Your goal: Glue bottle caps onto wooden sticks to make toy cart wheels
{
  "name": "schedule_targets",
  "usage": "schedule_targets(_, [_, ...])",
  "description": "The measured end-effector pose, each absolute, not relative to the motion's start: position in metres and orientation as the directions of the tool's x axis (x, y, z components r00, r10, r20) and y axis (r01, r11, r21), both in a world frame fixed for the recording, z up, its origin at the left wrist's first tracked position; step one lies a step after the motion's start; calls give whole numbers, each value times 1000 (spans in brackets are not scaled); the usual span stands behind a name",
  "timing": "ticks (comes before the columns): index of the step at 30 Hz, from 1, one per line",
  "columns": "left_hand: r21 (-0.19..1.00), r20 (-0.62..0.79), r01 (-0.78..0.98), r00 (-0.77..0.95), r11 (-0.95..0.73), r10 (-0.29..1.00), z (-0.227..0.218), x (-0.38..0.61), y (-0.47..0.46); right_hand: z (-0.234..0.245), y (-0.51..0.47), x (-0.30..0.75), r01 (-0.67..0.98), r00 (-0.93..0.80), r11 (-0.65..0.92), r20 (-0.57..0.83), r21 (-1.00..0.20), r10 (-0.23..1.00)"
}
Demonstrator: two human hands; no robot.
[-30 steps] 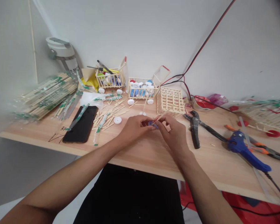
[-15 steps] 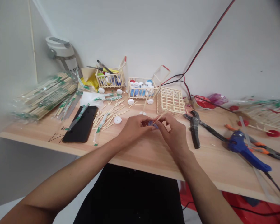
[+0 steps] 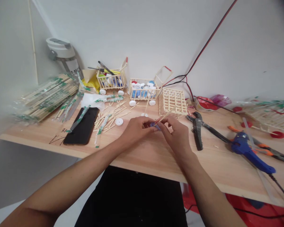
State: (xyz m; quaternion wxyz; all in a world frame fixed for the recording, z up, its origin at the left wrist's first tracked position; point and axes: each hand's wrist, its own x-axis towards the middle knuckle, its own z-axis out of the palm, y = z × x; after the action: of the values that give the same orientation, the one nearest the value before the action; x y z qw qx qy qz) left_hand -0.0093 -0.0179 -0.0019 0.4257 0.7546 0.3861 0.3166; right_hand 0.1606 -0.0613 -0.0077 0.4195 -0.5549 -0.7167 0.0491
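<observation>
Spanning the view, a pale wooden tabletop (image 3: 217, 167) carries everything listed. Item: bundled wooden sticks (image 3: 47, 97) in green-printed wrappers, at far left. Item: two small stick-built carts, the nearer-right one (image 3: 144, 90) and the other (image 3: 111, 80) both holding bottle caps. Item: a stick lattice panel (image 3: 173, 101), just right of the carts. Item: a black smartphone (image 3: 81, 127), lying face up, with loose sticks to its right. Item: a blue glue gun (image 3: 242, 146), at right, beside orange-handled pliers (image 3: 269, 152). Item: black pliers (image 3: 197, 130), nearer the hands. Item: left hand (image 3: 136, 130) and right hand (image 3: 176, 137), raised above the tabletop, fingers closed together from both sides on a small blue piece (image 3: 155, 126), which is partly hidden. Item: a thin wooden stick (image 3: 165, 117), its end meeting that piece; which hand grips it cannot be told.
</observation>
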Motion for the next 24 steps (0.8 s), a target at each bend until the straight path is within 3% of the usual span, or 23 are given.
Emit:
schedule_targets(11, [892,153,296,515,-342,844,-5,-10,-17,-7,-62,160,740,-46,401,553,-541,832])
schedule_targets(24, [932,64,254,584,-257,809,-8,-11,-13,-9,-60,160,720,-80,399,503,-568,861])
